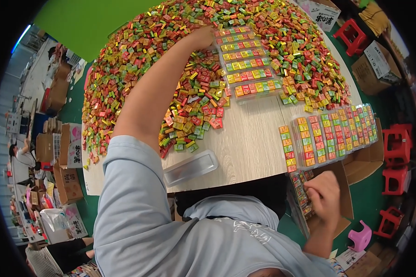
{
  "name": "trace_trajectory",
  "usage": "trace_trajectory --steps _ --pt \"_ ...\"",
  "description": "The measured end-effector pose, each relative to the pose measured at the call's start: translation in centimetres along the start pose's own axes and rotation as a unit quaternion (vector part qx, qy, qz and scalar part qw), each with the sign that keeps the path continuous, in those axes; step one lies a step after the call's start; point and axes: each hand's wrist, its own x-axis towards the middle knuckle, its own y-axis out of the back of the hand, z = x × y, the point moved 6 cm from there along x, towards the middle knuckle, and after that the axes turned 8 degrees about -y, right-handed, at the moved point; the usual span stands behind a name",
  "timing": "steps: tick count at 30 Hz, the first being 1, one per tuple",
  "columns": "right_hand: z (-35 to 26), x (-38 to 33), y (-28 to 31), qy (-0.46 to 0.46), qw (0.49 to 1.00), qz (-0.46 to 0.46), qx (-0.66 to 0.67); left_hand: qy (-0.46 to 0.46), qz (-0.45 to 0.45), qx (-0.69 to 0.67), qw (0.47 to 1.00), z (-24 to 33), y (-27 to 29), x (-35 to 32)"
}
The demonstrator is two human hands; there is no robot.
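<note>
My left hand point(202, 39) reaches far across the table to the far end of a stack of clear plastic trays point(256, 96). These trays hold rows of small red, yellow, green and orange wrapped sweets. The fingers of that hand are mostly hidden, so its grip does not show. At the lower right my right hand point(325, 196) is curled closed above an open cardboard box point(345, 173). Whether anything is in its fingers cannot be made out. Beside it, packed trays point(300, 191) stand in the box.
Loose wrapped sweets point(138, 69) are heaped over the table point(245, 147). Another row of filled trays point(337, 131) lines the right edge. An unfilled clear tray point(191, 168) lies near the front edge. Red stools point(396, 143) and a pink stool point(359, 236) stand on the floor.
</note>
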Motion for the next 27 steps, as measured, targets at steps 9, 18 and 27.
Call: trace_trajectory --steps 9,18,27 --pt "-8.2 21.2 3.9 0.125 0.987 -0.022 -0.098 -0.064 0.014 -0.043 0.997 -2.0 0.1 1.0" --pt "7.5 47.0 -8.4 -0.102 0.961 -0.104 -0.233 -0.064 -0.005 -0.039 0.997 -0.3 0.3 0.7" --pt "8.7 49.2 -12.0 -0.229 0.932 -0.203 -0.193 -0.035 -0.024 0.003 0.999 -0.3 0.6 -0.3"
